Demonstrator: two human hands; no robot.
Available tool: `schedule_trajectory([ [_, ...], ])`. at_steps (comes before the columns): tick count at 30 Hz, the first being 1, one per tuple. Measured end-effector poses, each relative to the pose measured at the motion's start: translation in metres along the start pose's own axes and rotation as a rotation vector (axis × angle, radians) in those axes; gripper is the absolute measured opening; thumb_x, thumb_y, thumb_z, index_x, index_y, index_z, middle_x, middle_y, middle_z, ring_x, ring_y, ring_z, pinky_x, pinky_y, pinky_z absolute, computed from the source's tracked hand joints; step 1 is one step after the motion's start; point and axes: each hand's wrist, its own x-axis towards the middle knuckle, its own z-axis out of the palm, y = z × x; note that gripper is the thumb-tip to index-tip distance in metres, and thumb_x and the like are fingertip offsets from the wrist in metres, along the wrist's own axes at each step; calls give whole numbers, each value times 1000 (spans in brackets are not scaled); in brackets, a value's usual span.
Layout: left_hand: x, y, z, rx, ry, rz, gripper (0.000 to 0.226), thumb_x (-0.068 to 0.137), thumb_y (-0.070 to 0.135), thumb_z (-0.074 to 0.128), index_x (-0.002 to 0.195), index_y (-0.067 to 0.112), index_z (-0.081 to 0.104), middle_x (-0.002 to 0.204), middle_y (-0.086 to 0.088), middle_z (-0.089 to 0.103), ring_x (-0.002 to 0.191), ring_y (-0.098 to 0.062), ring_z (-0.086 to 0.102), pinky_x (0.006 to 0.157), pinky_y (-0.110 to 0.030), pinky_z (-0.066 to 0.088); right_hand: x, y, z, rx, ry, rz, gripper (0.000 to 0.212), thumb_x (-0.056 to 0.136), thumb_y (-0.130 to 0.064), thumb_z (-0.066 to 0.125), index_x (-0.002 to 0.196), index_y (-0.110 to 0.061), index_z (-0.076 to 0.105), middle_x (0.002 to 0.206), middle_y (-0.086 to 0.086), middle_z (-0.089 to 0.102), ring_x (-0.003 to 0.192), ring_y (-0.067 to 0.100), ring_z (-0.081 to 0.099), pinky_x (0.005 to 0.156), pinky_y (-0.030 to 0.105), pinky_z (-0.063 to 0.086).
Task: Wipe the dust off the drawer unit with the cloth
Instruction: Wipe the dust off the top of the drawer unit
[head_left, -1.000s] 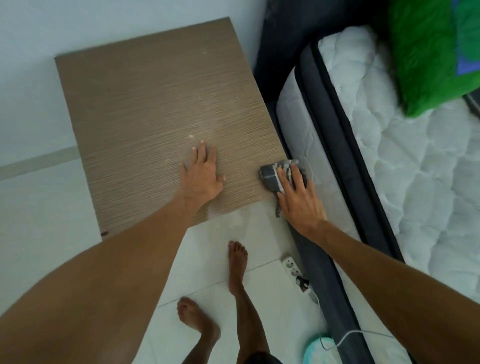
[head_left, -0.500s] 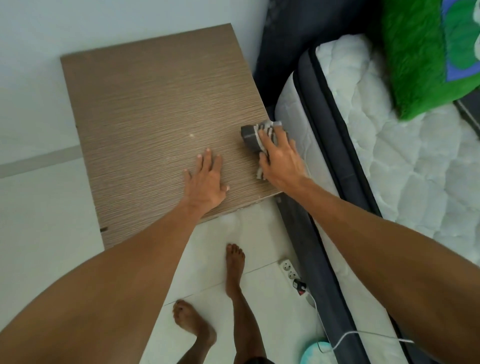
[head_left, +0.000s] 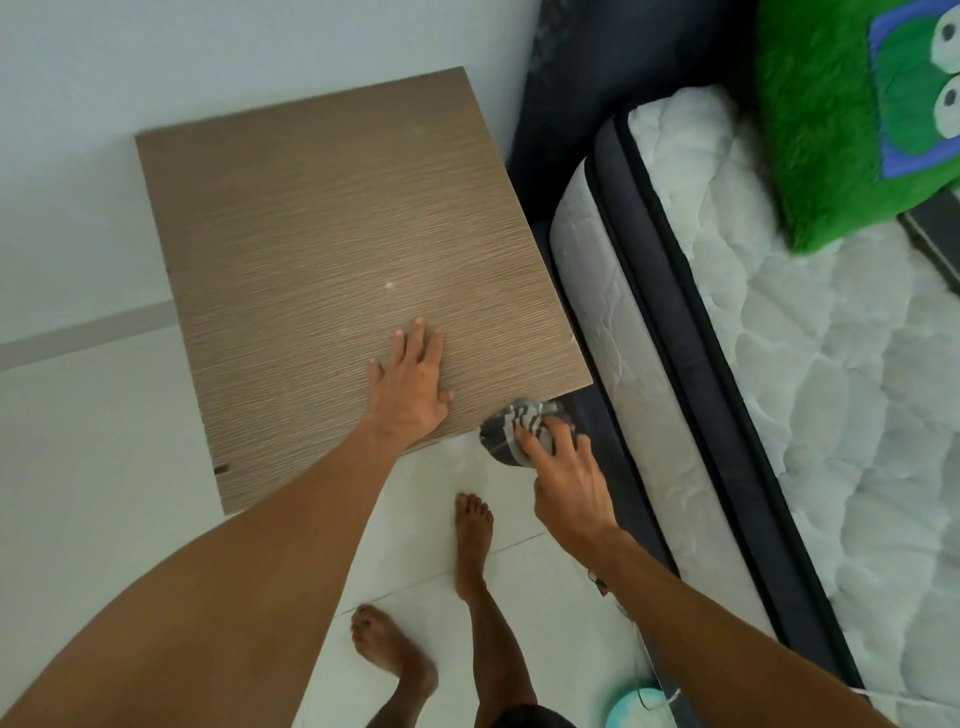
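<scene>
The drawer unit (head_left: 322, 249) shows its brown wood-grain top, seen from above, against the white wall. A small pale speck lies near its middle. My left hand (head_left: 410, 384) rests flat on the top near the front edge, fingers spread. My right hand (head_left: 566, 478) grips a bunched grey and white striped cloth (head_left: 514, 431) just off the front right corner of the top, below its edge. The drawer fronts are hidden from this angle.
A bed with a white quilted mattress (head_left: 779, 364) and dark frame stands close to the unit's right side. A green plush pillow (head_left: 841, 119) lies on it. My bare feet (head_left: 472, 530) stand on white floor tiles. A round teal object (head_left: 636, 706) with a cable sits by the bed.
My right hand has pulled the cloth from the right part of the top back toward me and off the front right corner. My left hand has stayed flat on the top.
</scene>
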Motion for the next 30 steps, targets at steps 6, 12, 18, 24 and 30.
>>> schedule_trajectory([
  [6,0,0,0,-14,8,-3,83,92,33,56,152,20,0,161,-3,-12,148,-29,-8,115,-60,11,47,20,-44,233,233,188,62,74,4,59,133,-14,54,131,17,47,104,37,51,79,48,54],
  [12,-1,1,-2,8,5,-9,82,93,35,53,152,20,-1,161,-2,-14,148,-27,-9,116,-58,11,108,3,-56,149,105,223,56,89,-25,55,143,-19,42,144,15,41,117,40,46,94,50,44],
  [18,-6,-4,1,1,17,-4,80,94,33,53,152,19,0,161,-3,-13,148,-28,-8,116,-57,12,89,-4,-33,-20,38,355,71,94,-45,52,151,-16,22,146,23,33,120,45,44,91,53,48],
  [24,-31,-30,13,14,41,20,78,94,33,52,152,18,2,161,-5,-11,148,-29,-6,116,-57,11,40,-6,-13,160,129,443,56,90,-10,55,140,-15,29,128,21,41,103,44,54,73,46,48],
  [30,-71,-72,31,39,110,77,70,95,32,50,151,17,11,161,-7,-1,148,-30,1,115,-58,17,-5,-39,15,216,156,496,54,82,-23,61,130,-17,39,115,15,59,103,41,57,81,47,45],
])
